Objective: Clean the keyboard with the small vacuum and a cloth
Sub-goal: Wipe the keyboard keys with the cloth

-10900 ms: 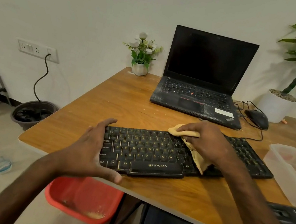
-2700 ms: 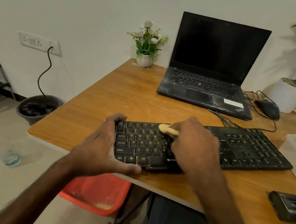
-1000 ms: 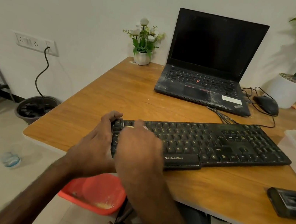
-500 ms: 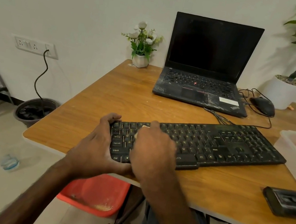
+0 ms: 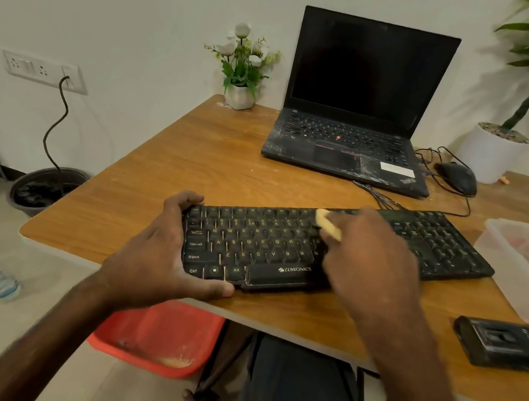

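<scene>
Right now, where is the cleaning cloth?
The cloth is bunched under the right hand, on the middle of the black keyboard, near its top row.

The black Zebronics keyboard [image 5: 282,251] lies flat on the wooden table in front of the laptop [image 5: 357,111], skewed so its right end sits nearer the laptop. A small yellowish cloth [image 5: 328,226] presses on its upper key rows, mostly hidden. To the keyboard's right lies the small black vacuum [image 5: 506,348].

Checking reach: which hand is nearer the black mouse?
Right. The right hand wipes the black keyboard's middle, below the black mouse; the left hand grips its far-left end.
</scene>
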`<state>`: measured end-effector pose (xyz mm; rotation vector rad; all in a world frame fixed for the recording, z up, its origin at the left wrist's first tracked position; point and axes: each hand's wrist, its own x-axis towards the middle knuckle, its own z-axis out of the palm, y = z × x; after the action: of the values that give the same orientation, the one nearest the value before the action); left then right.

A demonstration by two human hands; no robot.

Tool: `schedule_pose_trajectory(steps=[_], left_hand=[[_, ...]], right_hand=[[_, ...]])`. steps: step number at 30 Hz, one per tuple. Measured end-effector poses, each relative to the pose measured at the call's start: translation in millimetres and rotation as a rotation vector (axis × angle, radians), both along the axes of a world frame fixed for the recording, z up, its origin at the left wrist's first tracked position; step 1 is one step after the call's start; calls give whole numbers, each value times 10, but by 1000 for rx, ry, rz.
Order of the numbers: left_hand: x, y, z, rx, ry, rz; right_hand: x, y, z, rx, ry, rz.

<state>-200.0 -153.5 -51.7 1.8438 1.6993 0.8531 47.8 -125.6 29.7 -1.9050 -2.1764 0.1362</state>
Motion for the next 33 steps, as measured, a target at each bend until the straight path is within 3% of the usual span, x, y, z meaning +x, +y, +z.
schedule_pose_trajectory(steps=[2, 5, 8, 12, 17, 21, 30, 33], left_hand=[[1, 1, -7, -1, 9, 4], [2, 5, -4, -4, 17, 0], [0, 10, -10, 5, 17, 0], [-5, 7, -18, 11, 4, 1], [-18, 21, -20, 14, 4, -16], [-19, 24, -25, 9, -12, 0], [-54, 70, -140, -25, 40, -14], [-6, 143, -245, -35, -103, 30]], right_hand=[[92, -7, -7, -47, -73, -84], [-98, -107, -79, -99, -38, -27], [-551, -252, -117, -103, 64, 197], [-1026, -418, -93, -122, 48, 472], [-423, -175, -70, -57, 97, 193], [6, -22, -60, -32, -37, -114], [-1246, -259, -360, -127, 75, 346], [-976, -208, -259, -144, 21, 349]])
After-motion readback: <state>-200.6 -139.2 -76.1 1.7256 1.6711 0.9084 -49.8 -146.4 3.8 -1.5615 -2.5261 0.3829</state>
